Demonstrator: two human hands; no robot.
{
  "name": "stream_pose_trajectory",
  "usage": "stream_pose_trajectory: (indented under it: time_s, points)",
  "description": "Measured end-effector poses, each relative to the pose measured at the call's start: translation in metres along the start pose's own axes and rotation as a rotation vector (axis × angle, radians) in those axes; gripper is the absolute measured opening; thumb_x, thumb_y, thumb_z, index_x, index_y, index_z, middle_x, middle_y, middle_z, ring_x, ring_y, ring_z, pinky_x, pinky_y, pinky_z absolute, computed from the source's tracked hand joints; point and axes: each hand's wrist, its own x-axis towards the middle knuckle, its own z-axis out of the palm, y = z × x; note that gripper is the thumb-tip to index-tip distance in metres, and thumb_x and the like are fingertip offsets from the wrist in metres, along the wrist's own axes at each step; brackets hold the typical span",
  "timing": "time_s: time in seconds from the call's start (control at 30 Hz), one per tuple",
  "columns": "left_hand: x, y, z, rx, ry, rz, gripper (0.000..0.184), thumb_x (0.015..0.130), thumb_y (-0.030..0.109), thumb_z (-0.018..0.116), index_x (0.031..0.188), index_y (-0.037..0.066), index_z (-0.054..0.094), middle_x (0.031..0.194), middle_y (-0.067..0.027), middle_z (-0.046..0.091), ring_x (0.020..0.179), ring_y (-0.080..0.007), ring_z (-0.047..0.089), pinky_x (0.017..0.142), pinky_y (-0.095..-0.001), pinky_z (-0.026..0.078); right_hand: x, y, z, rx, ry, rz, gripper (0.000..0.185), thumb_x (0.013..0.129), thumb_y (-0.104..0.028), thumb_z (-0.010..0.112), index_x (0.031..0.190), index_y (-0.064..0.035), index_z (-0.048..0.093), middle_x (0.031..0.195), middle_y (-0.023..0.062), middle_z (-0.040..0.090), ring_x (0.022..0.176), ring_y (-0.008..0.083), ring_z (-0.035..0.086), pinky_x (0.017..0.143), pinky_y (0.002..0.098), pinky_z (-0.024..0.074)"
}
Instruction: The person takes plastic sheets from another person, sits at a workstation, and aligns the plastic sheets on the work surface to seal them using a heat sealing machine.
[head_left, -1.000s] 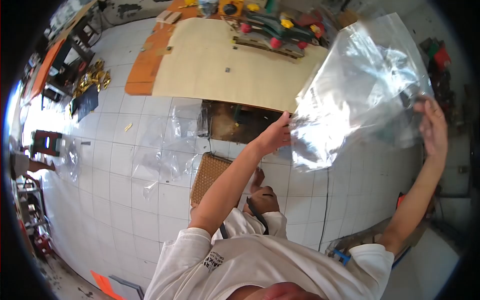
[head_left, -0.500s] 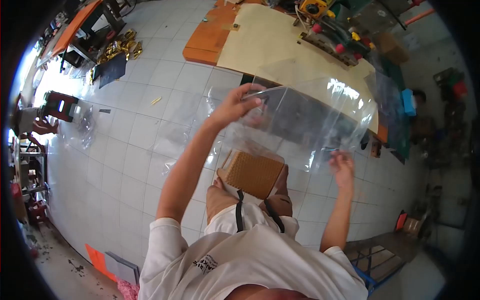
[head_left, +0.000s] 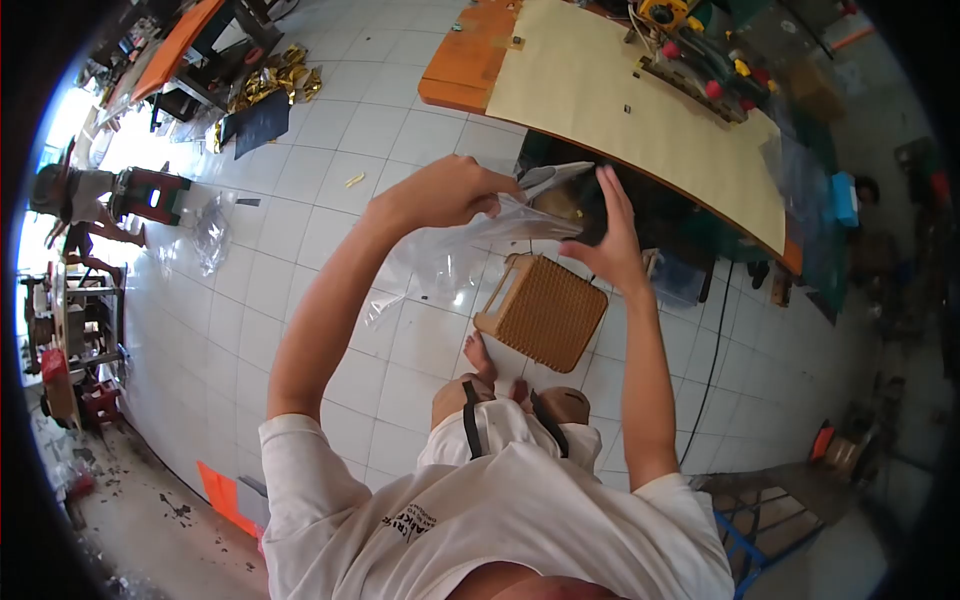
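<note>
My left hand is closed on a clear plastic sheet or bag, which hangs bunched and slants toward the right. At its right end is my right hand, its thumb and fingers spread apart; whether it touches the plastic's edge is unclear. Behind and below the held piece, more clear plastic shows over the tiled floor. A woven tan stool stands just below my hands, in front of my feet.
A table with a cream top and an orange end bears a machine with red and yellow knobs. A person is at the far left by a dark stool. Gold foil lies on the floor. A black cable runs at right.
The plastic, spread wide before, is now gathered and lower. My right hand has come in close to my left hand, and its fingers have spread. The view has shifted, showing the stool whole.
</note>
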Motion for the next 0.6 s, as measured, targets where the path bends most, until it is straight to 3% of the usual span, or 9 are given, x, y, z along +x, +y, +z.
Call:
stream_pose_trajectory:
  time_s: [0.13,0.2,0.23,0.3,0.33,0.4,0.43,0.5,0.6]
  points:
    - [-0.006,0.016,-0.018,0.183,-0.001,0.032,0.029,0.086,0.007,0.063,0.113,0.016,0.07,0.075,-0.0071,0.073,0.066,-0.0246,0.068,0.066,-0.0395,0.051,0.045,-0.03,-0.001,-0.158,-0.121,-0.096,0.118,0.054,-0.052,0.092,0.148,-0.0061,0.037,0.145,0.0194,0.049,0.135,0.0347,0.045,0.118,0.0456,0.025]
    - [-0.012,0.022,-0.02,0.185,0.031,-0.001,0.027,0.086,0.006,0.064,0.111,0.016,0.07,0.075,-0.0071,0.073,0.066,-0.025,0.068,0.066,-0.0392,0.051,0.047,-0.038,-0.006,-0.063,-0.289,-0.016,0.105,0.053,-0.048,0.093,0.139,-0.0074,0.049,0.131,0.0173,0.061,0.12,0.0327,0.059,0.111,0.0447,0.0363]
    - [-0.016,0.024,-0.02,0.186,0.062,-0.026,0.025,0.086,0.006,0.064,0.108,0.015,0.071,0.075,-0.007,0.073,0.066,-0.0254,0.068,0.065,-0.0389,0.051,0.046,-0.038,-0.006,-0.055,-0.291,-0.024,0.105,0.053,-0.048,0.093,0.139,-0.0074,0.049,0.131,0.0173,0.061,0.12,0.0327,0.059,0.111,0.0447,0.0363]
    - [-0.021,0.028,-0.016,0.224,0.071,-0.056,0.018,0.086,0.01,0.067,0.103,0.015,0.071,0.078,-0.0051,0.074,0.069,-0.0245,0.069,0.066,-0.0381,0.051,0.04,-0.042,-0.006,0.045,-0.521,0.148,0.086,0.057,-0.03,0.095,0.13,-0.0058,0.057,0.105,0.0131,0.07,0.094,0.022,0.068,0.095,0.0388,0.051]
    - [-0.023,0.03,-0.014,0.26,0.077,-0.066,0.016,0.086,0.013,0.068,0.102,0.016,0.071,0.08,-0.0034,0.074,0.072,-0.0236,0.069,0.067,-0.0381,0.051,0.034,-0.041,-0.003,0.05,-0.522,0.144,0.086,0.057,-0.03,0.095,0.13,-0.0058,0.057,0.105,0.0131,0.07,0.094,0.022,0.068,0.095,0.0388,0.051]
    - [-0.025,0.032,-0.007,0.297,0.088,-0.077,0.015,0.087,0.015,0.069,0.101,0.016,0.071,0.082,-0.0017,0.075,0.074,-0.0228,0.07,0.068,-0.0381,0.051,0.022,-0.042,0.004,0.199,-0.54,0.097,0.07,0.067,-0.02,0.09,0.128,-0.0022,0.06,0.096,0.0116,0.071,0.084,0.0176,0.069,0.079,0.035,0.0558]
    - [-0.025,0.033,-0.003,0.281,0.129,-0.056,0.014,0.087,0.018,0.07,0.1,0.015,0.071,0.082,-0.0005,0.074,0.073,-0.0227,0.07,0.067,-0.0382,0.051,0.016,-0.043,0.006,0.197,-0.537,0.094,0.07,0.067,-0.02,0.09,0.128,-0.0022,0.06,0.096,0.0116,0.071,0.084,0.0176,0.069,0.079,0.035,0.0558]
    - [-0.022,0.035,-0.002,0.265,0.175,-0.029,0.014,0.086,0.021,0.071,0.099,0.015,0.071,0.081,0.0006,0.074,0.073,-0.0227,0.07,0.067,-0.0383,0.051,0.008,-0.056,0.008,0.397,-0.68,0.434,0.056,0.08,-0.013,0.08,0.13,-0.0005,0.059,0.102,0.0092,0.071,0.092,0.0148,0.067,0.079,0.0329,0.055]
    - [-0.025,0.041,0.004,0.227,0.11,-0.198,0.023,0.085,0.023,0.074,0.107,0.017,0.07,0.101,-0.003,0.073,0.092,-0.025,0.068,0.082,-0.0389,0.052,0.002,-0.043,0.013,0.638,-0.64,0.411,0.043,0.089,-0.01,0.071,0.13,0.0003,0.061,0.105,0.0064,0.07,0.095,0.0137,0.066,0.076,0.0288,0.0539]
